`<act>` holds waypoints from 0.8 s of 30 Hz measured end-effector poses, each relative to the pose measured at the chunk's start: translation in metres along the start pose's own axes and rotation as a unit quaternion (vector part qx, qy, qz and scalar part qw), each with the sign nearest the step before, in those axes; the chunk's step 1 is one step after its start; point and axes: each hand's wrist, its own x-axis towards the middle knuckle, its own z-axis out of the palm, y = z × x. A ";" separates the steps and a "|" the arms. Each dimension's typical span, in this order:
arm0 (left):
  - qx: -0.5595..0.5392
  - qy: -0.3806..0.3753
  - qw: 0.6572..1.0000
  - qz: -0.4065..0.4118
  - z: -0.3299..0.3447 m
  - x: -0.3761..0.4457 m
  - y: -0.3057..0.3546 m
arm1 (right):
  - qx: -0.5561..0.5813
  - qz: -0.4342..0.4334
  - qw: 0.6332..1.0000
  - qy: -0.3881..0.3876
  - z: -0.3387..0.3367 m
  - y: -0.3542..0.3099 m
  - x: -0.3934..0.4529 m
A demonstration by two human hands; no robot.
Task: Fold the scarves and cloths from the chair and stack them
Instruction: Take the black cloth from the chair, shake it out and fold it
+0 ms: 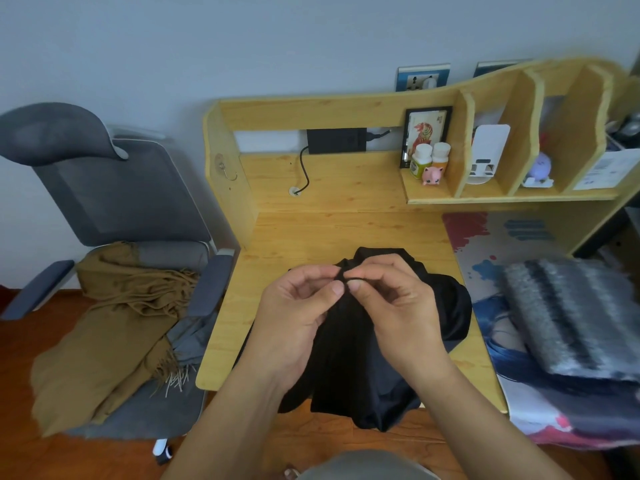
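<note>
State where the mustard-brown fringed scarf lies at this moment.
In the head view, the mustard-brown fringed scarf lies at left, draped over the grey chair's seat, beside the wooden desk.

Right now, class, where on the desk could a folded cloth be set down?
Bare wood lies behind the black cloth, up to the shelf unit and cable. The right side is crowded: the grey striped scarf covers the desk mat.

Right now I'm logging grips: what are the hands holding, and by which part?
Both the left hand and right hand pinch the black cloth at its bunched top edge, fingertips side by side.
</note>
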 end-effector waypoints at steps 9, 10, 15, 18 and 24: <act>0.163 -0.035 0.974 0.153 0.005 0.016 0.040 | -0.229 -0.132 0.954 -0.141 -0.016 -0.035 0.055; 0.201 -0.034 0.960 0.190 0.010 0.021 0.051 | -0.252 -0.162 0.945 -0.133 -0.016 -0.047 0.068; 0.303 -0.088 0.934 0.167 0.042 0.055 0.128 | -0.299 -0.187 0.928 -0.122 -0.011 -0.123 0.137; 0.243 -0.137 0.951 0.137 0.065 0.069 0.182 | -0.310 -0.194 0.925 -0.101 -0.009 -0.173 0.175; 0.373 -0.072 0.901 0.210 0.109 0.098 0.292 | -0.348 -0.260 0.901 -0.022 -0.014 -0.265 0.231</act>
